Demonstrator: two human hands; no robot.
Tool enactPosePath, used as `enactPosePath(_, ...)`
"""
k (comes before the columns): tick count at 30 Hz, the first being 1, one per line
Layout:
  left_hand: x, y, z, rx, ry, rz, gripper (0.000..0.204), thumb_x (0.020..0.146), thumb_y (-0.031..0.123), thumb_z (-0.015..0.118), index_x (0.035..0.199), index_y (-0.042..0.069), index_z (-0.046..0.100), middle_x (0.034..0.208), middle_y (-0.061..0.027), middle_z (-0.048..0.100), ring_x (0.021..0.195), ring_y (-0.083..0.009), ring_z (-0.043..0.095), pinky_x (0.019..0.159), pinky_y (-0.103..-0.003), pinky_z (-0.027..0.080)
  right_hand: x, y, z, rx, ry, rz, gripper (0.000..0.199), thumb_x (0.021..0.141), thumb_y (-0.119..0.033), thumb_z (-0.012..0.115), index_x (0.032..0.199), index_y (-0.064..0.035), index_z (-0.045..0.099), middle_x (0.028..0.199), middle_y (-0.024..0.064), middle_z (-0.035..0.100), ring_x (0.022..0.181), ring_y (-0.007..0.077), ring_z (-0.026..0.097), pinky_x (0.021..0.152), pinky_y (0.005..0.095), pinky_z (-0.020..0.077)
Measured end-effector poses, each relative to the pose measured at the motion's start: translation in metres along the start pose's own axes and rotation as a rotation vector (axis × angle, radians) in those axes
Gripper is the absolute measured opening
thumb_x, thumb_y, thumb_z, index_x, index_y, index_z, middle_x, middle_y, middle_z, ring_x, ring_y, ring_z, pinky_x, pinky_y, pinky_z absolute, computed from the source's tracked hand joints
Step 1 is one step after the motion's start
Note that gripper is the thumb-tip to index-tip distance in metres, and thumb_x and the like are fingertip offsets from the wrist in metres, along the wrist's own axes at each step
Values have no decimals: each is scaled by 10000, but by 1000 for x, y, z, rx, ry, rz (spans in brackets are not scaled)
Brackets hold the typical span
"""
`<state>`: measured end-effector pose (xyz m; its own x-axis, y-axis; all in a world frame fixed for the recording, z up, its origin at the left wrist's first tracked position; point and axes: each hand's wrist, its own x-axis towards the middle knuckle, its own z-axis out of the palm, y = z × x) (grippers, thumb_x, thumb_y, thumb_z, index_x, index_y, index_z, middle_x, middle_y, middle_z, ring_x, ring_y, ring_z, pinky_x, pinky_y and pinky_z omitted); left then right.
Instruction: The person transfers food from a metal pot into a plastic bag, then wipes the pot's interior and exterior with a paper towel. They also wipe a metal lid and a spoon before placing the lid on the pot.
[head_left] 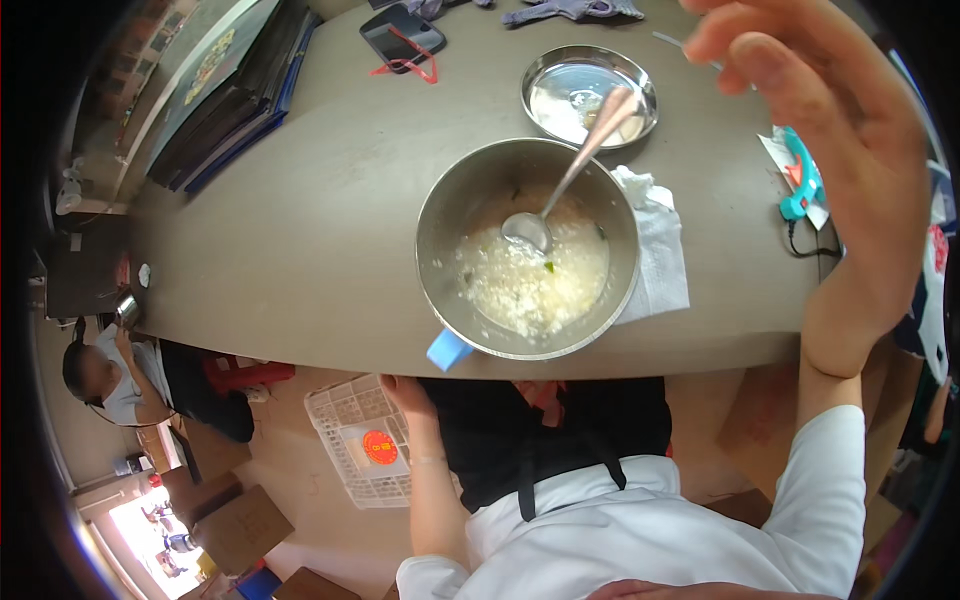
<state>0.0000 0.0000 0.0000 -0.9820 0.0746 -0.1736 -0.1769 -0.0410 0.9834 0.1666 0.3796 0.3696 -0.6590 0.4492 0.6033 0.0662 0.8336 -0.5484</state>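
- Left hand (408, 397) touched the table (300, 260) edge, perhaps for steadiness; finger spread unclear.
- Steel mug (437, 255) of porridge (540, 290) stood near that edge, presumably within reach.
- Spoon (573, 177) leaned on its rim, handle clear of food.
- Right hand (850, 130) hung raised, fingers loosely curled, visibly holding nothing.

Stack of dark folders (235, 110) nr far L corner of tabletop (290, 250). Dark phone (395, 35) nr far edge, w/ thin red strap (425, 76) partly over it (maybe a cord, can't tell). Purple cloth (580, 10) at far edge. Below near edge: white plastic crate (335, 435) w/ red-orange sticker (380, 447). Co-worker (180, 385) past near L corner, cardboard box (240, 530) close by.
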Motion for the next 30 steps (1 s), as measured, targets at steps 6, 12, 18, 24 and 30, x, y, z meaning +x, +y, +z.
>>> enactPosePath(6, -119, 130, 32, 71, -392, -6, 443, 909, 345, 481, 1184, -1, 527, 847, -18, 460, 785, -125, 453, 725, -252, 385, -71, -12, -24, 141, -703, -337, 124, 784, -165, 710, 874, -98, 657, 777, 60, 648, 699, 235, 625, 594, 342, 506)
enactPosePath(12, -184, 188, 100, 129, -780, 275, 777, 869, 643, 429, 1336, 21, 423, 1190, -102, 382, 967, -180, 416, 832, -301, 375, -198, -52, 52, 626, -766, 14, 385, 847, -263, 685, 1104, -2, 566, 955, 150, 642, 872, 317, 644, 751, 400, 531)
enactPosePath(18, -216, 223, 111, -22, -1035, 236, 550, 871, 172, 660, 1337, 19, 412, 1382, -177, 360, 1286, -260, 389, 1050, -401, 353, -220, -64, 25, 749, -337, 290, 231, 816, -33, 689, 1029, 6, 606, 876, 91, 635, 728, 178, 642, 640, 285, 524)
enactPosePath(24, -225, 250, 107, -13, -926, 340, 178, 817, -22, 692, 964, -10, 592, 1048, -160, 606, 950, -214, 606, 838, -321, 493, -218, -70, -15, 761, -216, 179, 166, 791, -16, 668, 953, -4, 630, 841, 62, 626, 686, 138, 575, 610, 259, 475)
enactPosePath(30, -206, 300, 138, -304, -990, 660, 156, 892, 116, 643, 904, -30, 588, 815, -222, 658, 741, -353, 680, 656, -428, 586, -183, -74, -46, 980, -6, -33, 170, 726, 67, 669, 885, 14, 645, 828, 87, 655, 666, 191, 581, 581, 290, 465)
